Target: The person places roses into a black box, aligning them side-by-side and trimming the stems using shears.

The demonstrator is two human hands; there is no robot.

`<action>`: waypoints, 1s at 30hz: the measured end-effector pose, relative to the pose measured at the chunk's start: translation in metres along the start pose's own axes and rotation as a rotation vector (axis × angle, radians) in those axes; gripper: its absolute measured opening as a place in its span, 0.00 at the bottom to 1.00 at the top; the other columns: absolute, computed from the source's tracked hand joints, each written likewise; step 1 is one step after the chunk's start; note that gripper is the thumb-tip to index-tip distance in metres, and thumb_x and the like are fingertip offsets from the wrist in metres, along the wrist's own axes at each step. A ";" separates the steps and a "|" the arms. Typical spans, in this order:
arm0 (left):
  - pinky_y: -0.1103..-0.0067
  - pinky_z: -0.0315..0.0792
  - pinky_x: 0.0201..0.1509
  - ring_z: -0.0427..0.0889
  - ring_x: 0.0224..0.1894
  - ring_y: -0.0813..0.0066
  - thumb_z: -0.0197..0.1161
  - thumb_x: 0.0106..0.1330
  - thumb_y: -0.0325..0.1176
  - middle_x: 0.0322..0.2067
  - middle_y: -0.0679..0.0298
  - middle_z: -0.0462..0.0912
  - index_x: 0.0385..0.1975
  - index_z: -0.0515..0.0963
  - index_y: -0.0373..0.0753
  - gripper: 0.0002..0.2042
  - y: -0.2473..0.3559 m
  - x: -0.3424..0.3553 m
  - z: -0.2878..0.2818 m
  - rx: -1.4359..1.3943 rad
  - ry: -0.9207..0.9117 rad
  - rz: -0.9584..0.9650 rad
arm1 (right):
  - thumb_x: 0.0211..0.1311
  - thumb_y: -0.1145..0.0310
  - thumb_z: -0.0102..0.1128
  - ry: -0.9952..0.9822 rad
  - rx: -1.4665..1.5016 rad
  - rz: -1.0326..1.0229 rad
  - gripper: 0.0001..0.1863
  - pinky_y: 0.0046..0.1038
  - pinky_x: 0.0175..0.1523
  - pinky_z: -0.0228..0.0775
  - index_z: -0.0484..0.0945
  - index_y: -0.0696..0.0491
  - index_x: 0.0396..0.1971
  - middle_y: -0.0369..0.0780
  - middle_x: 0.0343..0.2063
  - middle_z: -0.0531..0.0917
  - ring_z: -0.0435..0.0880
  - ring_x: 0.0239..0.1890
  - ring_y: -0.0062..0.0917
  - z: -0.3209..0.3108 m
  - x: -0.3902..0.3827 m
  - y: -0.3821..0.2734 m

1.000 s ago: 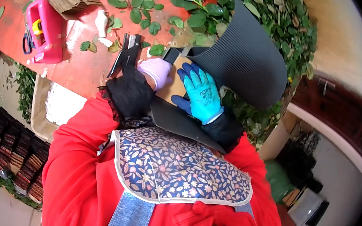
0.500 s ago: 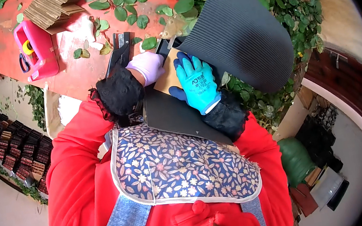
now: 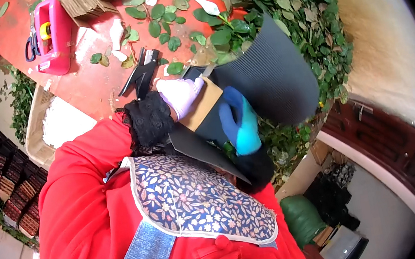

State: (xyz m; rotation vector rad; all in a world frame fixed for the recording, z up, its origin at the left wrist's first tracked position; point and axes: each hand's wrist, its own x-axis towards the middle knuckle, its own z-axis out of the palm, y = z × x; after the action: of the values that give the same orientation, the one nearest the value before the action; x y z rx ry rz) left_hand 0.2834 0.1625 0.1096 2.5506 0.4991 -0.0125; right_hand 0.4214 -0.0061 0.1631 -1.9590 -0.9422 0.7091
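My left hand [image 3: 180,96], in a lavender glove and black lace cuff, is closed on the left edge of a small tan cardboard piece [image 3: 207,105]. My right hand [image 3: 243,119], in a blue and teal glove, is beside the cardboard's right side, apart from it. Its fingers look curled and blurred, and whether anything is in them is hidden. Behind both hands a black ribbed sheet [image 3: 269,72] curves up. Another dark flap [image 3: 201,151] lies against my floral apron. Near my left hand a black stapler [image 3: 141,73] rests on the red table.
A pink tape dispenser [image 3: 55,45] with scissors [image 3: 31,48] beside it stands at the far left. Stacked brown cardboard [image 3: 87,1] lies behind. Leafy stems [image 3: 303,14] pile along the right. A beige basket [image 3: 34,128] stands at the table's left edge.
My right hand has lifted off the cardboard, moved to its right side and turned, fingers curling. My left hand stays at the cardboard. The whole view has shifted and tilted.
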 end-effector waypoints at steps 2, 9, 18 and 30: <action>0.60 0.77 0.29 0.86 0.28 0.52 0.70 0.56 0.39 0.29 0.57 0.83 0.55 0.72 0.41 0.27 0.002 0.002 0.001 0.001 -0.021 -0.005 | 0.67 0.72 0.67 -0.067 -0.020 0.013 0.27 0.36 0.59 0.75 0.72 0.63 0.63 0.52 0.55 0.81 0.83 0.55 0.40 0.011 0.007 0.001; 0.58 0.78 0.36 0.86 0.34 0.50 0.72 0.56 0.39 0.34 0.52 0.85 0.55 0.70 0.39 0.28 0.002 0.004 -0.006 -0.032 -0.142 0.017 | 0.65 0.78 0.63 -0.176 0.058 0.021 0.17 0.35 0.58 0.75 0.80 0.63 0.53 0.46 0.48 0.87 0.85 0.52 0.36 -0.043 -0.027 -0.010; 0.59 0.79 0.41 0.85 0.38 0.45 0.73 0.56 0.40 0.37 0.49 0.84 0.57 0.68 0.37 0.31 -0.003 0.005 -0.001 -0.061 -0.207 -0.003 | 0.82 0.62 0.46 0.404 0.828 0.197 0.22 0.35 0.71 0.61 0.71 0.62 0.63 0.42 0.60 0.76 0.74 0.62 0.28 -0.013 -0.068 0.080; 0.60 0.78 0.40 0.85 0.38 0.48 0.76 0.57 0.40 0.32 0.51 0.83 0.57 0.69 0.38 0.30 -0.007 0.008 -0.002 -0.145 -0.178 0.004 | 0.68 0.69 0.64 -0.186 -0.024 0.080 0.19 0.36 0.61 0.75 0.80 0.57 0.57 0.46 0.55 0.83 0.82 0.57 0.39 -0.047 -0.059 -0.011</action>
State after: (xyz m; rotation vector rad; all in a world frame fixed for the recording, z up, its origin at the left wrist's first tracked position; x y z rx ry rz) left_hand 0.2879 0.1716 0.1069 2.3818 0.4107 -0.1930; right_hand 0.4201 -0.0712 0.2035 -1.9859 -0.9907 0.9428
